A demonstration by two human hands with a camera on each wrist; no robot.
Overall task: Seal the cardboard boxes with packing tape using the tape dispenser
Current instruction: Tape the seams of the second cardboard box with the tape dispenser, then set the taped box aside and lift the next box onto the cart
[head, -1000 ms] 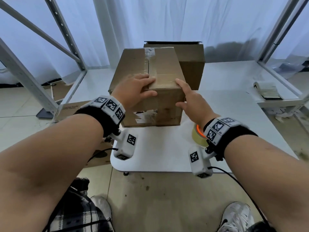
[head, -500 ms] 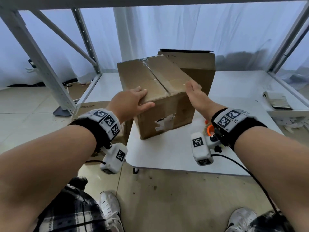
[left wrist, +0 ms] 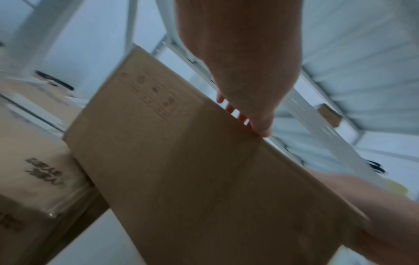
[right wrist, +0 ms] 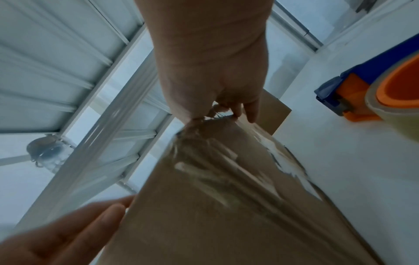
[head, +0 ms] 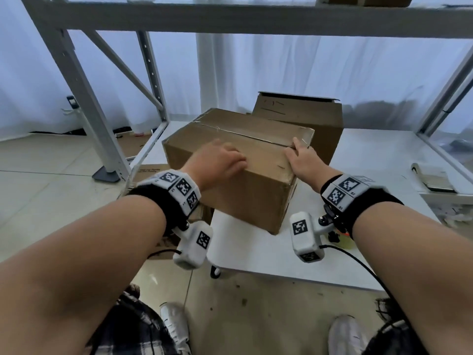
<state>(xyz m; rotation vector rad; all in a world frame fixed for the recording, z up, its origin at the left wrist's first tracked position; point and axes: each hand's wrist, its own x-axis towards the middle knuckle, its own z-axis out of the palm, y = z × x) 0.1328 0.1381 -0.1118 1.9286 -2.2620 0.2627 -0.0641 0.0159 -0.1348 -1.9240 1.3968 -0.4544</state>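
Hands: left hand [head: 217, 162] is laid flat on the box [head: 245, 180]; right hand [head: 304, 162] is hooked over its taped end.
Change: box turned at frame centre, seam now diagonal.
Meaning: repositioning; tape dispenser [right wrist: 371, 89] left on the bench [head: 371, 252], lower right.

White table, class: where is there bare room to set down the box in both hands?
Bare table lies right of the rear box, bordered by the notebook. The near strip beside the tape dispenser is tighter. The held box crowds the left.

Black wristbands [head: 163, 201] with tag markers, white wrist cameras [head: 304, 237], plaid trousers [head: 133, 326]
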